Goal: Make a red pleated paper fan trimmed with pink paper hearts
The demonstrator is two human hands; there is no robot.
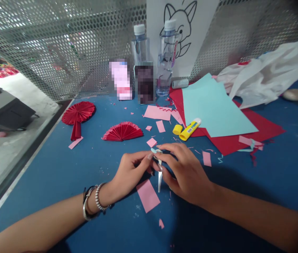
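Note:
A small pair of scissors (pixel 159 181) is between my two hands, its closed blades pointing toward me. Thumb and fingers of my left hand (pixel 133 168) are pinched together at the handle end. My right hand (pixel 187 170) curves over the same scissors from the other side, thumb near the pivot and fingertips on the handles. The fingers partly hide the handles. A pink paper rectangle (pixel 148 196) lies on the table just below my left hand. Beyond the fingertips is a small pink paper square (pixel 152 142).
Red folded paper fans (pixel 122 132) lie at the left. A yellow glue stick (pixel 190 129) rests against light blue paper (pixel 214 109) and red sheets (pixel 265 123). Two phones, water bottles (pixel 165 63) and a fox drawing (pixel 183 42) stand at the back. Paper scraps are scattered around the blue table (pixel 67 175).

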